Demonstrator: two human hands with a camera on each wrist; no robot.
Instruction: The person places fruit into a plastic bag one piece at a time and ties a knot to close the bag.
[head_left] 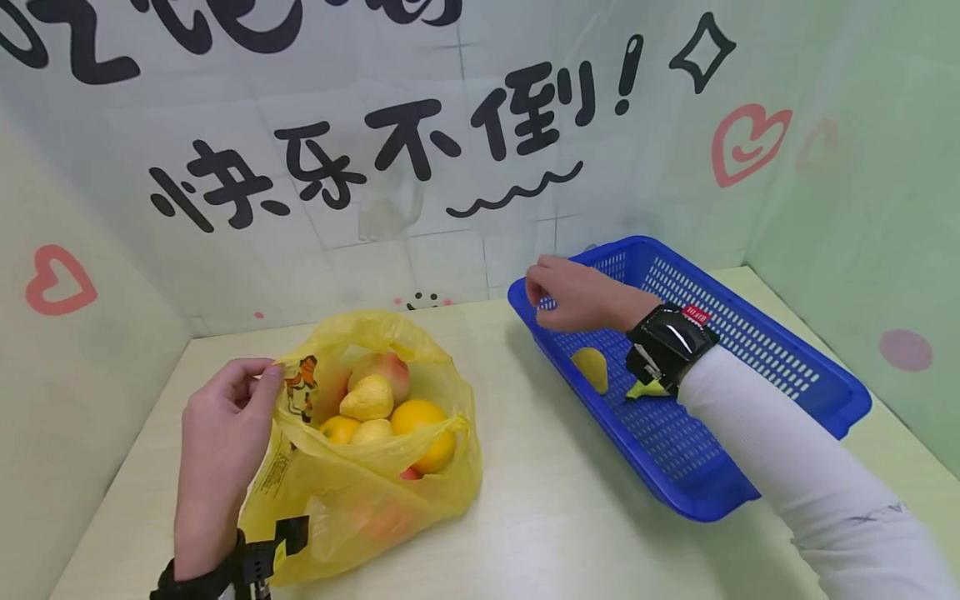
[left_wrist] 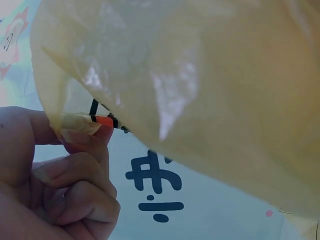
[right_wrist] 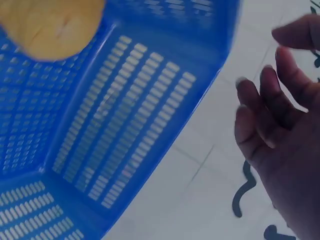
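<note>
My left hand (head_left: 228,425) pinches the rim of a yellow plastic bag (head_left: 375,517) between thumb and index finger; the left wrist view shows the bag's thin film (left_wrist: 200,100) stretched away from the fingertips. Inside the bag lie oranges (head_left: 416,417), a peach (head_left: 390,371) and a pale yellow pear-shaped fruit (head_left: 367,397), among others. Above the left rim of a blue plastic basket (head_left: 652,492) is my right hand (head_left: 573,292), its fingers loosely bent around nothing. Below it, a rounded yellow fruit (head_left: 591,369) rests in the basket, and beside that a yellow-green piece (head_left: 647,389) is partly covered by the wrist.
Both containers stand on a pale table (head_left: 517,533), the bag on the left and the basket on the right. Behind them rises a white wall sheet (head_left: 420,267) with black lettering. A greenish side panel (head_left: 862,250) borders the right.
</note>
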